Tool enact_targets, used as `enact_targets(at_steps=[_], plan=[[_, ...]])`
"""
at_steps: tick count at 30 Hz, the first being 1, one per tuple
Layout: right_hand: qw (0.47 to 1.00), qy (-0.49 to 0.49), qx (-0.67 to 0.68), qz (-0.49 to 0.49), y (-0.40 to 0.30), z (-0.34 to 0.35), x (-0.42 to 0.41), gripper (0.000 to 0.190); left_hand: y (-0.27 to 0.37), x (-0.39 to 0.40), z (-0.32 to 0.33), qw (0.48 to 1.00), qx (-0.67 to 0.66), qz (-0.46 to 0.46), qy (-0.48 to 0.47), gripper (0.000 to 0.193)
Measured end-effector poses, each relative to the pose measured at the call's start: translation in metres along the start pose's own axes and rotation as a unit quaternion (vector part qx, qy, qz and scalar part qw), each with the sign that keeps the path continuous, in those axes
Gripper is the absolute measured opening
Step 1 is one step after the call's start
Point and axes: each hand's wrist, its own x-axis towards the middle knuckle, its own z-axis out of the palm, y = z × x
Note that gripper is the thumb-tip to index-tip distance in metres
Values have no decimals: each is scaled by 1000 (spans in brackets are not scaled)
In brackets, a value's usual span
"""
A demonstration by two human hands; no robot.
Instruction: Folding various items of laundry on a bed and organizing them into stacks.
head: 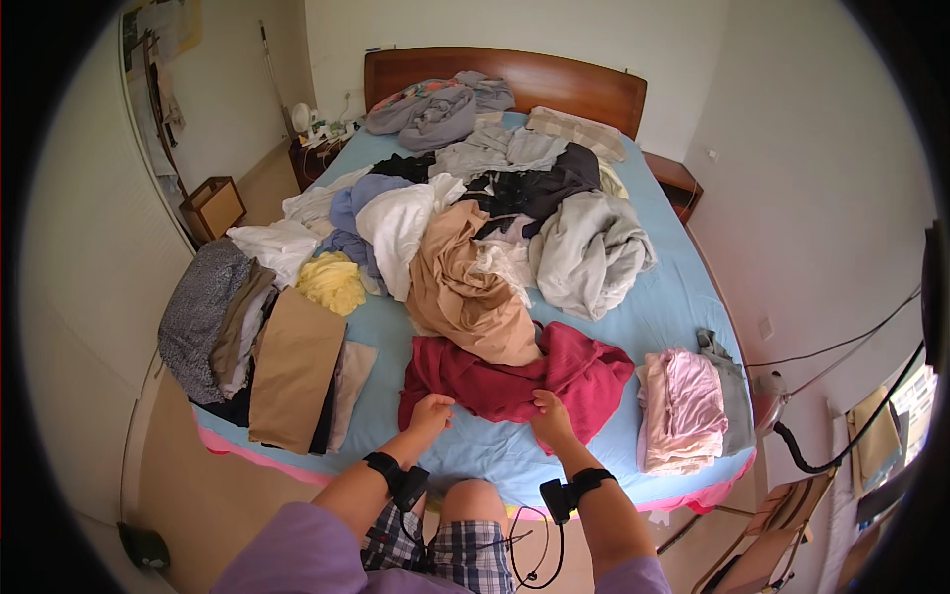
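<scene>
A dark red garment (475, 379) lies crumpled at the near side of the bed, in front of me. My left hand (433, 414) is at its lower left part, fingers curled. Over its lower right part is my right hand (553, 419), fingers bent against the cloth. Whether either hand pinches the fabric is hidden by the fingers. A tan garment (467, 297) overlaps the red one's upper edge. To the right sits a folded pink stack (686, 408); on the left are folded clothes, with tan trousers (297, 364) on top.
Behind lies a heap of loose laundry, including a light grey piece (590, 252), a white piece (401, 223) and a yellow piece (332, 282). The blue bedsheet (679, 297) shows around it. A wooden headboard (505, 70) stands at the far end, a folding chair (772, 527) at the lower right.
</scene>
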Motion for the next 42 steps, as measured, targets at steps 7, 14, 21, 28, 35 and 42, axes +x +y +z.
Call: enact_targets(at_steps=[7,14,21,28,35,42], plan=[[990,-7,-65,-122,-21,34,29,45,6,19,-54,999,11,25,27,19],[992,-8,-74,-100,-96,29,79,43,43,57,-93,1000,1,6,11,24],[982,0,-128,-139,-119,56,110,42,64,93,-103,999,31,18,-17,35],[961,-119,-192,-161,-129,95,123,49,40,157,-127,970,158,172,71,48],[941,-242,-230,-51,-93,104,150,53,82,204,-115,941,294,150,70,49],[948,-240,-208,17,-99,101,149,60,73,230,-103,942,316,97,59,65]])
